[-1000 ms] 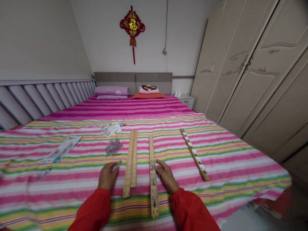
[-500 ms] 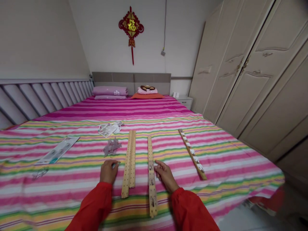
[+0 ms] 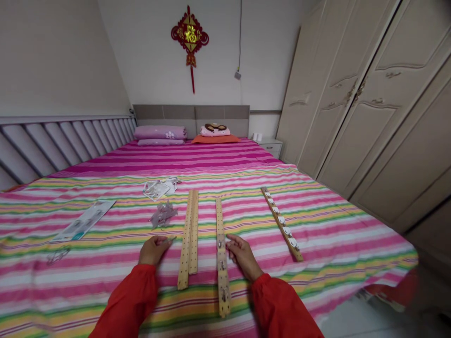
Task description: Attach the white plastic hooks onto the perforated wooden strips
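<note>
My left hand (image 3: 152, 250) rests over the striped bedspread (image 3: 116, 277), pinching a small metal piece (image 3: 172, 240) between its fingertips, just left of a pair of perforated wooden strips (image 3: 188, 239). My right hand (image 3: 244, 257) pinches a small pale piece (image 3: 228, 242) beside a third perforated strip (image 3: 221, 258), which carries several metal hooks. Farther right lies a wooden strip (image 3: 282, 224) fitted with several white hooks. Neither hand touches the paired strips.
A clear bag of small parts (image 3: 162, 215), loose packets (image 3: 156, 189) and a printed card (image 3: 82, 220) lie on the bed, with a small clear item (image 3: 58, 256) at left. A padded wall panel (image 3: 52, 145) runs along the left, and wardrobe doors (image 3: 373, 98) stand right.
My left hand has shifted slightly left and turned its fingertips toward the paired strips. My right hand and the strips stay nearly in place, while the view has drifted slightly.
</note>
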Tool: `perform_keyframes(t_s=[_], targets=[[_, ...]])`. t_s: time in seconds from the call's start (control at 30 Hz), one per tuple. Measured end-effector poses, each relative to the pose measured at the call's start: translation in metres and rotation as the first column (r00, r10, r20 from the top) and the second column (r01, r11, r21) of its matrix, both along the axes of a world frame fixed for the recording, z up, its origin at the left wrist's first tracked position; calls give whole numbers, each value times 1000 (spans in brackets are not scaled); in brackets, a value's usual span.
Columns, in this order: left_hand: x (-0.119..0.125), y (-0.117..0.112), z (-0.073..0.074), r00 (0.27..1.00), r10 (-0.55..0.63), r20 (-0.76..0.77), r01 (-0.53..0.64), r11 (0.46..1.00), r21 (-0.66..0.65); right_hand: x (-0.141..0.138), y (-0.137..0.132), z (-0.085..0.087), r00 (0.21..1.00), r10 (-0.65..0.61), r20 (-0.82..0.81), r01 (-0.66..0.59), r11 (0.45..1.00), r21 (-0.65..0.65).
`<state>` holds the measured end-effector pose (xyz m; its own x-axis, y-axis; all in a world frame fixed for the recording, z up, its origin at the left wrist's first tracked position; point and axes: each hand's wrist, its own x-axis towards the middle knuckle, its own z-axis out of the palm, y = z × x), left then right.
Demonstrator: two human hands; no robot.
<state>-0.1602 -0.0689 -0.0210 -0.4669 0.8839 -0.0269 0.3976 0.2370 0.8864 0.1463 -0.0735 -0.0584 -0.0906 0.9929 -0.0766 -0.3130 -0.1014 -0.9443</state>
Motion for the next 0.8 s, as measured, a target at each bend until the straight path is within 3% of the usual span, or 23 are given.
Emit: perform_keyframes(t_s=[0.27, 0.43, 0.6, 0.8], targets=[[29, -24, 42, 948, -58, 313, 46, 998, 45, 2, 1, 0, 996, -35, -81, 32, 999, -37], [64, -31, 61, 860, -229, 456, 213, 973, 85, 1, 1, 7, 990, -59, -125, 53, 997, -51], [98, -32, 62, 800, -298, 520, 291, 952, 97, -3, -3, 24, 990, -39, -138, 38, 999, -14], [135, -31, 49, 785, -338, 518, 314, 940, 137, -10, -7, 47, 987, 23, -161, -16, 999, 43]])
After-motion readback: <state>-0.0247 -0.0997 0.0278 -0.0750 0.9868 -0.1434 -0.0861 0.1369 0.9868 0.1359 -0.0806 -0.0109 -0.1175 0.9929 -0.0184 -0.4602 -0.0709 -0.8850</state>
